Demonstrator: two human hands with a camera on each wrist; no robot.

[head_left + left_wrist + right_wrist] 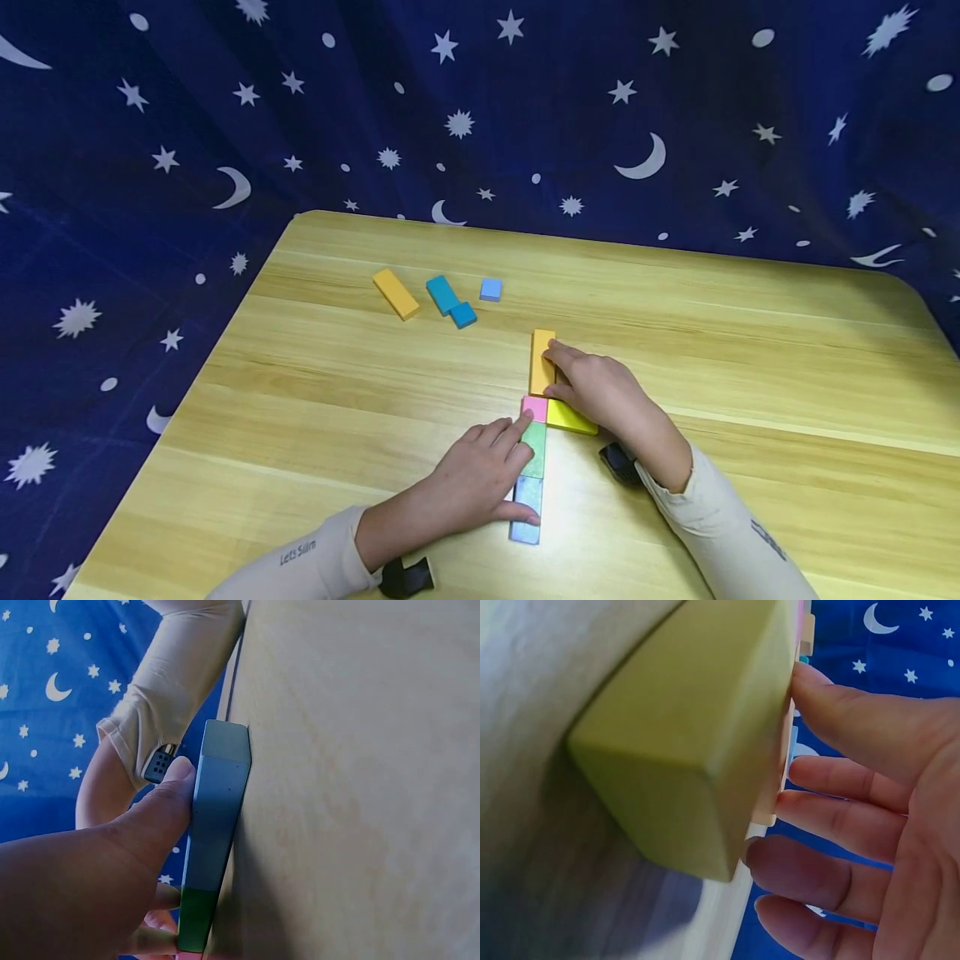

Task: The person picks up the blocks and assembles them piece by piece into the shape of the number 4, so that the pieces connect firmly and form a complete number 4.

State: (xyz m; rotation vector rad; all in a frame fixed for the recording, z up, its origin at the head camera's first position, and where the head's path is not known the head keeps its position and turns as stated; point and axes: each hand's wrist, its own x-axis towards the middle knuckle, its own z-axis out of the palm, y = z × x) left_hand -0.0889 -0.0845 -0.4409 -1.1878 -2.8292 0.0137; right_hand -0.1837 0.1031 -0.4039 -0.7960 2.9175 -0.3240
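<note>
In the head view a row of flat blocks runs away from me: light blue [526, 517], green [534, 454], pink [536, 407] and orange [539, 367]. A yellow block [573, 418] juts off to the right beside the pink one. My left hand [476, 471] lies across the row, its index fingertip on the pink block and its thumb [177, 774] resting on the light blue one. With relaxed fingers, my right hand [600, 387] touches the orange block's right side; its thumb [840, 705] is near that block's near end.
Farther back on the wooden table [300, 400] lie another orange block [396, 293], a teal block [442, 294] against a small blue square [463, 315], and a small light blue square [491, 289]. A starry dark blue cloth [525, 108] hangs behind the table.
</note>
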